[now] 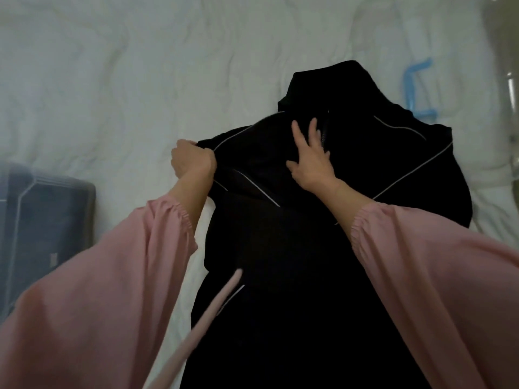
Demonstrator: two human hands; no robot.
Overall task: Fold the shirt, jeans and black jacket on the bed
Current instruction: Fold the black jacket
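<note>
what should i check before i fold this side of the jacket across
1. Left hand grips the black jacket at its shoulder edge: ok.
2. Right hand lies flat on the chest beside the zipper, pinning it: ok.
3. Folded jeans lie apart from the jacket on the bed: ok.
4. Pink strap dangles across the jacket's lower part: not ok.
5. Blue hanger free of the far shoulder: cannot tell.
6. Hem lying flat: cannot tell, out of view.
</note>
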